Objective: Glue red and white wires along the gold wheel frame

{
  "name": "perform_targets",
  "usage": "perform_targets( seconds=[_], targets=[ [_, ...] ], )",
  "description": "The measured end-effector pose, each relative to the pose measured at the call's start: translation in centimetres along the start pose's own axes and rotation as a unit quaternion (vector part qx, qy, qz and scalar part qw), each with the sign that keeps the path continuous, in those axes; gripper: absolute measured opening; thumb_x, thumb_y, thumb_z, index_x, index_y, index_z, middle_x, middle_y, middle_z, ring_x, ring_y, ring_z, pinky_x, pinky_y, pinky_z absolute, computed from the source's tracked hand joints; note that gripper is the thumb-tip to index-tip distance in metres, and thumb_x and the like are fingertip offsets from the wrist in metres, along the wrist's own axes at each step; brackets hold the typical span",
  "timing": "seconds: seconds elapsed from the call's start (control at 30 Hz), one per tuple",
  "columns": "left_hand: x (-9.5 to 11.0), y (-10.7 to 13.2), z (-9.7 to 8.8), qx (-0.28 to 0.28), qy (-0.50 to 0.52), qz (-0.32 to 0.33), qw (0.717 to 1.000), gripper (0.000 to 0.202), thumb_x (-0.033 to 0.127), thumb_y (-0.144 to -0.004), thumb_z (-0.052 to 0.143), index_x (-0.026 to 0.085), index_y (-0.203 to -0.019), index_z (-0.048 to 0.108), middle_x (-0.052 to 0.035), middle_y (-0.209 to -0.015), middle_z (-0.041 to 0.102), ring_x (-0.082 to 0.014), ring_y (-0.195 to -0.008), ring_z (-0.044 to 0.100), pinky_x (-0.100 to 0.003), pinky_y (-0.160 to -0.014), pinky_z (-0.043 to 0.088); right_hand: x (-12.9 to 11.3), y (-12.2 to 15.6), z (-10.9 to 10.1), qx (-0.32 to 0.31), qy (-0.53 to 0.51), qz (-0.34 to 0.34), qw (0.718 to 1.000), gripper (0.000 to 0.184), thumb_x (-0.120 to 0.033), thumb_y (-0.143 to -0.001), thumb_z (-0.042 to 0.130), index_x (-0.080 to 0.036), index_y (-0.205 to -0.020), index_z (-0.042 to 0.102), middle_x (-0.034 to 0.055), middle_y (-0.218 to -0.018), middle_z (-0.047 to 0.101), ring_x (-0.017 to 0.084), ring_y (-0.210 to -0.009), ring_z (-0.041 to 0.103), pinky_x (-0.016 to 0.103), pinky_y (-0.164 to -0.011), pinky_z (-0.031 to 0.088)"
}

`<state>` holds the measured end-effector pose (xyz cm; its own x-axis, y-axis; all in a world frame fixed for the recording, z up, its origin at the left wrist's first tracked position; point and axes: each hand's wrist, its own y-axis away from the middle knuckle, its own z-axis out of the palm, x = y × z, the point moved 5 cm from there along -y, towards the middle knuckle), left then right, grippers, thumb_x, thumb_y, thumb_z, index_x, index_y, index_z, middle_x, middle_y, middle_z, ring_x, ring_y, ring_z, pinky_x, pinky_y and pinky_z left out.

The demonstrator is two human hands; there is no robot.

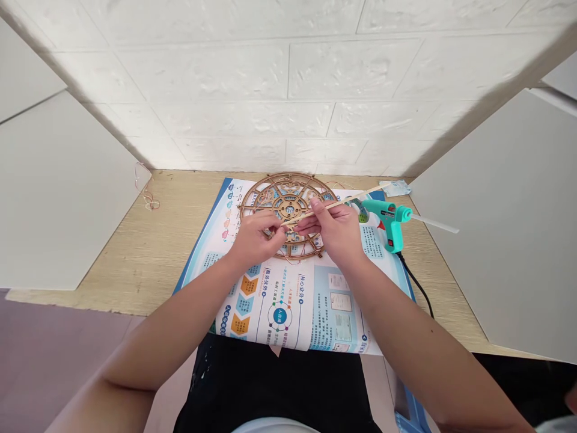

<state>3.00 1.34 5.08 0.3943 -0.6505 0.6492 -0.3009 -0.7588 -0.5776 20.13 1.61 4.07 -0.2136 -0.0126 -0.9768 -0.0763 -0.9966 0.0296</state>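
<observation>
Both my hands work over a round laser-cut wooden wheel (288, 192) with an openwork rim and spokes, lying flat on a printed paper poster (243, 316). My right hand (331, 225) pinches a thin wooden stick (342, 203) that slants up and to the right. Its near end reaches the curled fingers of my left hand (255, 237). Those fingers hide whatever they may hold. Both hands cover the wheel's lower part. To the right of my right hand lies a teal hot glue gun (387, 222), with a long glue stick (435, 224) in its back.
A black cord (417, 285) runs from the glue gun toward the desk's front edge. A small packet (395, 188) lies at the back of the wood-grain desk (135, 258). Grey panels (58, 186) stand at the left, with another (500, 210) at the right, before a white brick-pattern wall (288, 90).
</observation>
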Motion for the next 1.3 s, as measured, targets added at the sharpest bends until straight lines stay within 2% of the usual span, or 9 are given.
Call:
perform_targets(
  seconds=[0.2, 0.4, 0.6, 0.8, 1.07, 1.3],
  targets=[
    [-0.17, 0.04, -0.02, 0.007, -0.01, -0.011, 1.0, 0.025, 0.015, -0.082, 0.058, 0.018, -0.061, 0.07, -0.001, -0.058, 0.065, -0.0128, -0.055, 0.057, -0.026, -0.055, 0.045, -0.21, 0.36, 0.37, -0.008, 0.011, -0.01, 1.0, 0.056, -0.071, -0.068, 0.086, -0.017, -0.068, 0.072, 0.0061, -0.062, 0.074, 0.02, -0.05, 0.073, 0.03, -0.051, 0.066],
    [-0.41, 0.1, 0.09, 0.004, -0.003, -0.012, 1.0, 0.024, 0.013, -0.081, 0.057, 0.017, -0.065, 0.073, -0.0014, -0.06, 0.067, -0.0128, -0.057, 0.059, -0.026, -0.057, 0.047, -0.21, 0.27, 0.11, -0.002, 0.022, -0.021, 1.0, 0.055, -0.071, -0.071, 0.085, -0.017, -0.069, 0.072, 0.0063, -0.061, 0.074, 0.02, -0.051, 0.073, 0.027, -0.048, 0.063],
    [-0.12, 0.06, 0.19, -0.011, 0.0, -0.007, 1.0, 0.024, 0.017, -0.084, 0.058, 0.017, -0.065, 0.072, -0.0024, -0.062, 0.066, -0.0131, -0.057, 0.059, -0.026, -0.056, 0.046, -0.1, 0.09, -0.07, 0.004, 0.026, -0.017, 1.0, 0.058, -0.072, -0.069, 0.085, -0.017, -0.061, 0.07, 0.0068, -0.061, 0.073, 0.019, -0.048, 0.072, 0.026, -0.046, 0.062],
    [0.04, 0.06, 0.27, -0.017, -0.002, -0.015, 1.0, 0.026, 0.018, -0.085, 0.06, 0.018, -0.059, 0.067, -0.0005, -0.057, 0.062, -0.0122, -0.054, 0.054, -0.026, -0.054, 0.043, -0.26, 0.37, -0.08, 0.008, 0.04, -0.031, 0.999, 0.054, -0.068, -0.071, 0.086, -0.017, -0.061, 0.074, 0.0062, -0.06, 0.072, 0.019, -0.049, 0.072, 0.027, -0.047, 0.063],
    [-0.35, 0.16, 0.28, -0.015, -0.009, -0.027, 0.999, 0.027, 0.017, -0.084, 0.059, 0.018, -0.059, 0.067, -0.0011, -0.057, 0.062, -0.0132, -0.055, 0.056, -0.028, -0.054, 0.042, -0.28, 0.42, -0.22, 0.013, 0.054, -0.045, 0.997, 0.047, -0.058, -0.079, 0.084, -0.017, -0.059, 0.073, 0.0045, -0.058, 0.072, 0.017, -0.047, 0.07, 0.026, -0.046, 0.062],
    [-0.45, 0.13, 0.31, -0.019, -0.012, -0.036, 0.999, 0.025, 0.016, -0.083, 0.057, 0.018, -0.06, 0.067, -0.0009, -0.058, 0.063, -0.0131, -0.056, 0.057, -0.027, -0.056, 0.044, -0.28, 0.57, -0.24, 0.014, 0.062, -0.064, 0.996, 0.047, -0.057, -0.081, 0.083, -0.018, -0.057, 0.074, 0.004, -0.057, 0.07, 0.017, -0.046, 0.068, 0.027, -0.044, 0.061]
  ],
)
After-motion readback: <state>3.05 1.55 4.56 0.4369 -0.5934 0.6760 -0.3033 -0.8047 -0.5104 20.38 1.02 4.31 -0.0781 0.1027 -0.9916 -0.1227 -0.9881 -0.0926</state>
